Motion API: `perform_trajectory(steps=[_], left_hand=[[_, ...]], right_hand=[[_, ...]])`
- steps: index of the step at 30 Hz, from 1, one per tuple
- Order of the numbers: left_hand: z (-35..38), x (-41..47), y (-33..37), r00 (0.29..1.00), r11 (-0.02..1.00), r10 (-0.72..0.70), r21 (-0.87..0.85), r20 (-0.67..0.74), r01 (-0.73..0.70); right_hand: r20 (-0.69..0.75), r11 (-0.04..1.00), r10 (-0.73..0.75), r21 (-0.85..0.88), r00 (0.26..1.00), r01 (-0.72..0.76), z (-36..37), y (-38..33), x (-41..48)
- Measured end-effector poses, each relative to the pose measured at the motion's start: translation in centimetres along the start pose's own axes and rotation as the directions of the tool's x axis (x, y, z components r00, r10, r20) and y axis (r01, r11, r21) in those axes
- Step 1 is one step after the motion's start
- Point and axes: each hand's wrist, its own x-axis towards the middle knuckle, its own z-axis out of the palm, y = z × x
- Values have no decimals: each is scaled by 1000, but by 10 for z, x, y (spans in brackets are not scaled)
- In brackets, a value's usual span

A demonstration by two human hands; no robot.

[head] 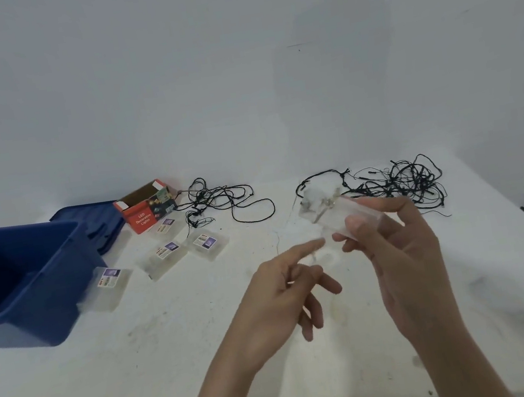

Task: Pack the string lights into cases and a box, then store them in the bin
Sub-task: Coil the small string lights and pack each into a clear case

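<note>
Blue bin sits far left; right hand grips clear case, left hand with fingers slack.

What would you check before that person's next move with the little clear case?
1. Grip on case: ok, the right hand holds it above the table.
2. Left hand free: ok, fingers loose, forefinger stretched toward the case.
3. Case shut, contents tucked in: cannot tell, blurred.
4. Bin open: ok, its lid lies behind it.
5. Box open: ok, its top is open.
6. All lights packed: not ok, two black tangles lie loose on the table.
</note>
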Motion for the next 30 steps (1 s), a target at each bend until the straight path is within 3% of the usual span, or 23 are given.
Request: perform_trajectory(steps=[3,6,7,9,11,13,16,18,20,22,24,27,30], left_hand=[[-2,-3,4,1000,987,-4,159,1,4],[-1,-4,10,996,916,19,401,-87,18],[-2,-4,14,994,857,42,516,-105,18],[-5,-4,26,990,633,98,774,-97,13],[-10,-3,43,981,431,181,902,-66,-18],[-15,-1,58,957,349,290,932,-6,-100],[-22,8,72,875,310,476,916,81,-253],[-26,17,74,863,346,492,885,111,-311],[-27,26,76,895,537,436,770,97,-345],[-30,34,73,933,786,353,518,73,-338],[-30,40,63,958,922,273,260,91,-288],[-23,45,42,980,983,179,11,90,-181],[-8,38,29,997,991,53,-125,62,-45]], right_hand=[[-1,995,-49,-93,999,49,-1,-5,4],[-7,936,-175,-311,985,164,-1,-4,6],[15,891,-221,-403,975,208,-1,-3,7],[95,783,-273,-556,957,278,-2,-4,9],[160,706,-276,-635,948,314,-4,-7,12],[189,702,-230,-647,955,297,-7,-10,14],[242,808,-100,-547,965,221,-11,-16,15],[312,899,-12,-412,950,146,-13,-21,16],[382,964,53,-260,922,52,-18,-26,16],[455,991,98,-123,885,-46,-23,-29,17],[491,987,107,52,864,-151,-24,-30,18],[407,944,104,248,908,-219,-16,-31,19],[248,928,131,309,960,-206,-9,-34,22]])
